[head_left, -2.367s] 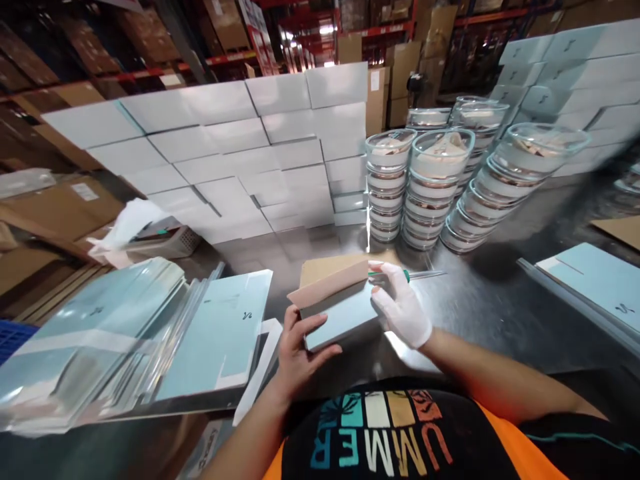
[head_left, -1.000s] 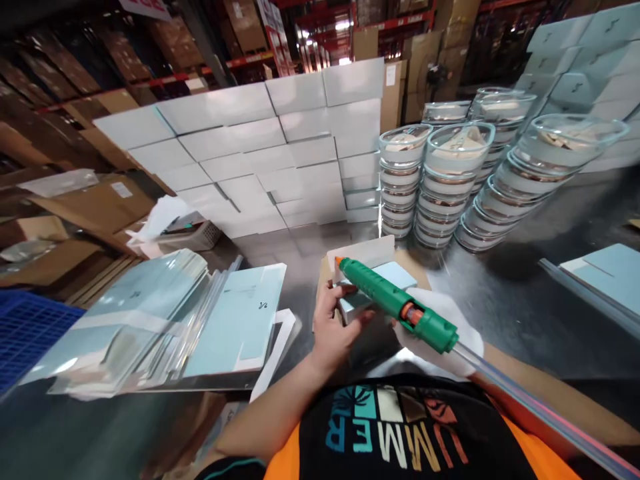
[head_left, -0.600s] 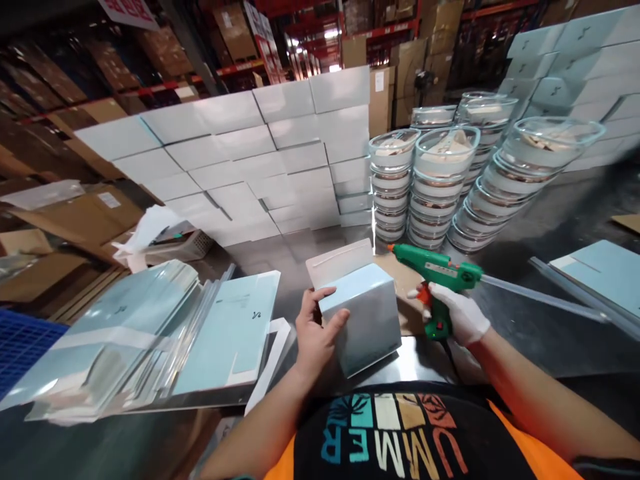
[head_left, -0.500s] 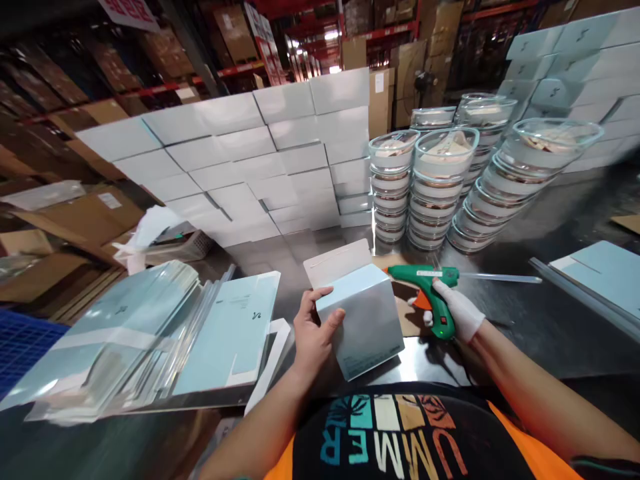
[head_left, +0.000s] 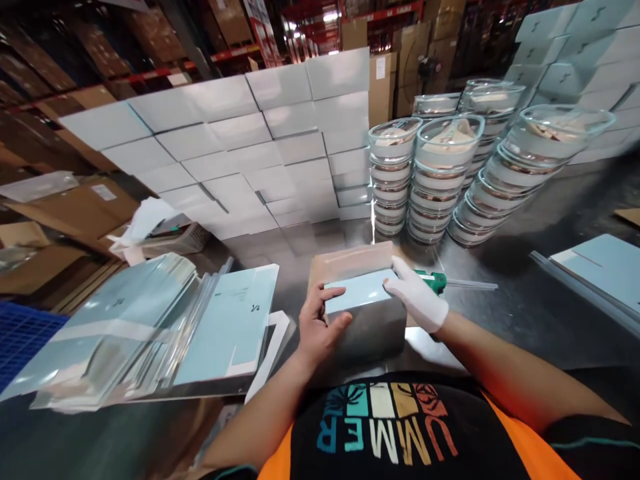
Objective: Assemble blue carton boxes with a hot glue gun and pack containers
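Observation:
A light-blue cardboard box [head_left: 367, 327] stands in front of my body, its flap [head_left: 355, 261] raised along the far edge. My bare left hand [head_left: 320, 327] grips the box's left end, with fingers over the top and thumb on the near side. At the opposite end my right hand [head_left: 417, 297], in a white glove, holds the box's upper right corner and the flap, thumb on top; its other fingers are partly hidden. The green glue gun [head_left: 434, 281] lies behind my right hand, mostly covered by it, with a clear glue stick [head_left: 473, 285] jutting out to the right.
Flat light-blue box blanks [head_left: 227, 323] are piled on the left of the metal table [head_left: 500, 327]. A wall of white boxes [head_left: 225, 153] rises behind. Stacked glass bowls [head_left: 435, 193] stand at the back right; more blanks [head_left: 605, 267] lie far right. A basket [head_left: 187, 241] sits back left.
My right hand has let go of the glue gun, which now rests on the table, and has taken hold of the box. The box has turned and sits squarer to me.

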Demonstrator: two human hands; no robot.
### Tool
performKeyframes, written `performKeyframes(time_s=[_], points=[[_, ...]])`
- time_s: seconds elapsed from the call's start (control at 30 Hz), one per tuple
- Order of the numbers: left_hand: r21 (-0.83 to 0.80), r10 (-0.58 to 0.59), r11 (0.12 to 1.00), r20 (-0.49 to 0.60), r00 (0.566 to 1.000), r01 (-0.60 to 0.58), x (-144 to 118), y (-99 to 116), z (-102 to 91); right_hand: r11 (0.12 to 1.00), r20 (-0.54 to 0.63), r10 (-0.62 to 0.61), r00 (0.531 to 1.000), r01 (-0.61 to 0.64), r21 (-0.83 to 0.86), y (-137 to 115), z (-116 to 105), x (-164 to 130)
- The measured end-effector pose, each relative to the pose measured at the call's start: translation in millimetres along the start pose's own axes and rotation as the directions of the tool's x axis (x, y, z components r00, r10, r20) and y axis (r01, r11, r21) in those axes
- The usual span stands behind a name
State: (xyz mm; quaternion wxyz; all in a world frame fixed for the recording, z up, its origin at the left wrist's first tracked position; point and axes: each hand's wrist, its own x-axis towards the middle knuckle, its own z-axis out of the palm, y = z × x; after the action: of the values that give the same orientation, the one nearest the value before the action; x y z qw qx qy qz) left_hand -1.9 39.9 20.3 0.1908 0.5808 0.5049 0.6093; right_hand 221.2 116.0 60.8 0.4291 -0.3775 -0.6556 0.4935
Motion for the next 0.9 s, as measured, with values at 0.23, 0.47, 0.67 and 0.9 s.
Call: performKeyframes(time_s=[0.23, 0.47, 0.67, 0.9], points=[[-0.074, 0.194, 0.979, 0.046, 0.980, -0.190, -4.5, -17.0, -5.8, 0.951, 0.133, -0.238, 0.962, 0.258, -0.169, 18.0, -10.4, -4.0], [-0.189, 0.443, 0.887, 0.100, 0.891, -0.421, 13.2, -17.2, -9.7, 0.784, 0.336, -0.525, 0.782, 0.598, -0.168, 25.6, -25.5, -20.2], [-0.231, 0.521, 0.850, 0.233, 0.821, -0.474, 20.1, -8.3, -21.6, 0.729, 0.403, -0.547, 0.734, 0.654, -0.202, 13.8, -19.3, -21.6], [-0.233, 0.458, 0.880, 0.180, 0.871, -0.414, 14.3, -20.2, -16.8, 0.716, 0.348, -0.568, 0.746, 0.656, -0.239, 19.6, -11.0, -20.7]])
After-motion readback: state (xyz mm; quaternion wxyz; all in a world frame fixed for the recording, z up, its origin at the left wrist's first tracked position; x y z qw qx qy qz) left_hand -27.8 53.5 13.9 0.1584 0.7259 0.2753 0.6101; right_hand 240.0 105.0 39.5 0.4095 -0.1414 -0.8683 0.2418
